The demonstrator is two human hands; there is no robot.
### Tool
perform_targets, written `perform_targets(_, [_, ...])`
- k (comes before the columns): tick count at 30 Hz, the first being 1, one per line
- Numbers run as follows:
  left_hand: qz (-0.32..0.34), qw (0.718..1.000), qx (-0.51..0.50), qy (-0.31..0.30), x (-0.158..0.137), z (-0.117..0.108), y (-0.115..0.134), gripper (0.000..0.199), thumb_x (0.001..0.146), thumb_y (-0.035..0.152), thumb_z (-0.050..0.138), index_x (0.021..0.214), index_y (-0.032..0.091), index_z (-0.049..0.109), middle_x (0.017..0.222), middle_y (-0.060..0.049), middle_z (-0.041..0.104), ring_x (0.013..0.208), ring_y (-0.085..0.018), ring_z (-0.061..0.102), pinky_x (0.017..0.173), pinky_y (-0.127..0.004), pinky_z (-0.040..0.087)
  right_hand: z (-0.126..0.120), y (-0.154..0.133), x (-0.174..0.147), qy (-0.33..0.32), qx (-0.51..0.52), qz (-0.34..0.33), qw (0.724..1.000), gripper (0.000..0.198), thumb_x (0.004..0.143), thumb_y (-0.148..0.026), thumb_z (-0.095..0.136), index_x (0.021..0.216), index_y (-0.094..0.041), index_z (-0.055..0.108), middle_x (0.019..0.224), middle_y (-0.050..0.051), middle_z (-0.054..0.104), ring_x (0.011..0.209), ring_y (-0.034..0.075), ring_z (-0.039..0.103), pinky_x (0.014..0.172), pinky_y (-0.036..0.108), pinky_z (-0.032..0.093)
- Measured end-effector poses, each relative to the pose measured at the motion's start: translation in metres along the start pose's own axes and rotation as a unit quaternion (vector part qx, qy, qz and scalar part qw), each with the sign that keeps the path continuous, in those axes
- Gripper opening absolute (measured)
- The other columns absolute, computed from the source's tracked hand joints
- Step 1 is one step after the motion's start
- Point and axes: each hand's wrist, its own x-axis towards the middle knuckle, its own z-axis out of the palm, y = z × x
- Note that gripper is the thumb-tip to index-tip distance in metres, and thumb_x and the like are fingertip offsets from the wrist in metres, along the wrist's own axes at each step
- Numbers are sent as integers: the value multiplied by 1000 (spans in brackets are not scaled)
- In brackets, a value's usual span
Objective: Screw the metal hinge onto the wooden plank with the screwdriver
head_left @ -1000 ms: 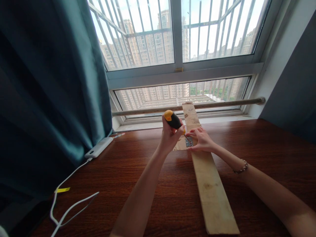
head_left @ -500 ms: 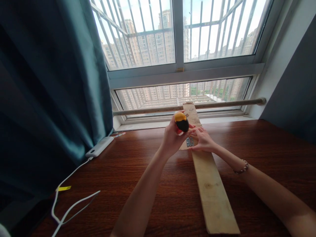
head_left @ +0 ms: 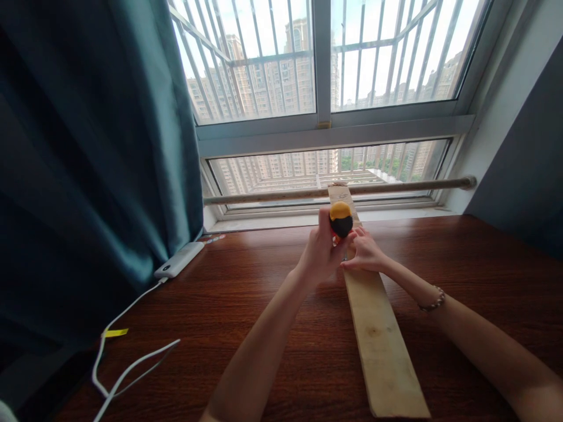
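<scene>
My left hand [head_left: 320, 253] is closed around the handle of a screwdriver [head_left: 341, 220], its yellow and black end facing up at me. The tool stands over a wooden plank [head_left: 382, 328]; its tip is hidden behind my fingers. My right hand [head_left: 365, 251] lies on the plank just to the right, thumb and fingers apart in a curve. Between the hands a sliver of a small metal hinge [head_left: 345, 256] shows on the wood; the rest is covered by my left hand. A second piece of wood [head_left: 341, 194] extends beyond my hands toward the window.
The brown wood-grain table [head_left: 237, 281] carries a white power bank [head_left: 179, 261] with a white cable [head_left: 118, 315] and a yellow tag [head_left: 116, 333]. A teal curtain [head_left: 167, 146] hangs at the left. A horizontal pipe [head_left: 404, 186] crosses before the barred window.
My left hand and the screwdriver have shifted right, and the handle stands more upright. The metal hinge, visible before, is now mostly covered. My right hand stays on the plank.
</scene>
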Motion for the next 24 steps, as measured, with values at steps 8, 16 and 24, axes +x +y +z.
perform_targets(8, [-15,996,-56,73,8,3,-13,37,76,25,61,102,25,35,84,2,56,70,-11,60,65,-26,50,3,3,0,14,9,-15,1000,70,51,-61,69,106,-21,53,109,9,57,105,30,49,98,49,27])
perform_targets(16, [-14,982,-172,72,11,4,-13,39,72,28,66,98,25,37,82,2,55,74,-12,60,66,-26,47,1,2,1,11,9,-9,1000,67,52,-57,70,105,-21,53,107,8,57,107,31,47,96,48,28])
perform_targets(24, [-51,973,-217,65,15,3,-19,26,68,30,66,81,17,47,72,2,50,65,-9,49,63,-24,42,-3,-3,-1,16,13,-16,1000,64,53,-59,69,103,-21,53,105,7,57,99,28,50,94,46,31])
